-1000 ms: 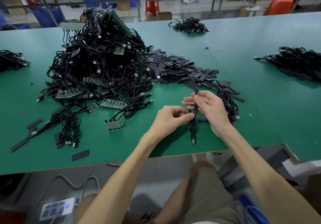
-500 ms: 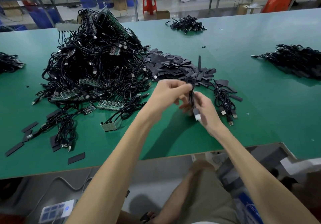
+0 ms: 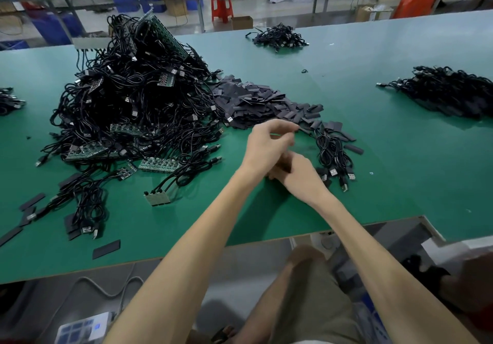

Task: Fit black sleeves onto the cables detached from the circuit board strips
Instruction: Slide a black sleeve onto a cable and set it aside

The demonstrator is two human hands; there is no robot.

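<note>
Wide green bench [image 3: 373, 197], and the biggest thing on it is the heap of black cables [image 3: 133, 103], well off to the left of the fingers, with circuit board strips [image 3: 157, 163] poking out of its near edge. Just beyond the left fingers lies the pile of black sleeves [image 3: 256, 103], flat little tubes spilling toward them. Just past the right hand, a small bundle of leads [image 3: 333, 154] lies with its plugs pointing at the bench edge.

Now the hands. The left hand [image 3: 266, 146] is out over the near fringe of the sleeve pile, with the index finger and thumb bent toward each other and a sliver of green showing between them. The left fingers [image 3: 292, 129] are right at the nearest sleeves, but the blur hides whether one is already pinched, so I can't call it. The right hand [image 3: 301, 178] sits lower and nearer, back to the camera. Its fingers are curled under around something dark, which I take to be the cable [image 3: 285, 166]. It is tucked at their tips, just under the left wrist.

My read is that this is the fetch step: one cable is held ready while the other hand goes for a fresh sleeve. Next comes a clean pinch on a single sleeve, not two stuck together. Then the hand comes back to the cable end, squeezes the flat tube open and threads the plug through.
</note>
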